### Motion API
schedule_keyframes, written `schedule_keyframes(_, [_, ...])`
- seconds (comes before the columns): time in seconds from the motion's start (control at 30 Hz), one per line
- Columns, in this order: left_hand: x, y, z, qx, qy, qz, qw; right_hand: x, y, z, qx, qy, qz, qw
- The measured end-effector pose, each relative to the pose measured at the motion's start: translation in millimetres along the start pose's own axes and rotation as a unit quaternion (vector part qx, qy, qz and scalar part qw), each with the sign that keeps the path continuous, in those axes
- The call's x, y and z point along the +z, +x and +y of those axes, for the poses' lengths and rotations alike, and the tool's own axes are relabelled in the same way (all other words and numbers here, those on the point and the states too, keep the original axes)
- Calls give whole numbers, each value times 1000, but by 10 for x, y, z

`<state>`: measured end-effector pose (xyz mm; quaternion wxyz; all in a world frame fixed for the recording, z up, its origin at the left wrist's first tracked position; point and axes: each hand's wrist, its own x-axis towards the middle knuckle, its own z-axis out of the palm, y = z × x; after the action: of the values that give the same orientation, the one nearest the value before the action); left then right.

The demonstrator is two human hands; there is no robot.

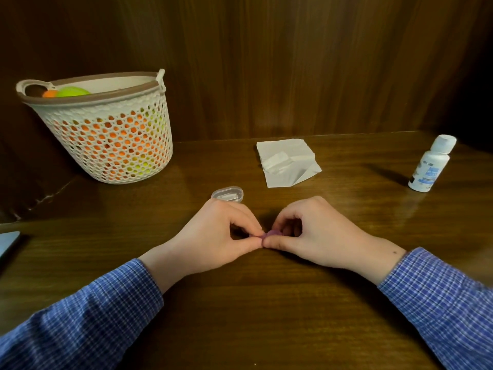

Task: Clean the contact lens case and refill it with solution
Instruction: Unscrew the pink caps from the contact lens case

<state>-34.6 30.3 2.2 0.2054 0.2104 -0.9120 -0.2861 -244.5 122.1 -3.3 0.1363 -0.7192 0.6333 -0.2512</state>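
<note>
A small purple contact lens case sits on the wooden table between my hands, mostly hidden by my fingers. My left hand pinches its left side with thumb and forefinger. My right hand pinches its right side, fingers curled over it. A clear oval plastic lid or holder lies just beyond my left hand. A folded white tissue lies farther back at the centre. The white solution bottle with a blue label stands capped at the far right.
A white lattice basket holding orange and green balls stands at the back left against the wooden wall. A dark flat device's corner shows at the left edge. The table runs to a wooden back panel.
</note>
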Motion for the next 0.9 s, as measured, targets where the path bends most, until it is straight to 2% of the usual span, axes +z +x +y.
schedule_keyframes(0.53, [16, -12, -3, 43, 28, 19, 999, -7, 43, 8, -62, 17, -30, 997])
schedule_keyframes(0.9, [24, 11, -54, 42, 23, 7, 999, -43, 122, 94, -104, 39, -71, 991])
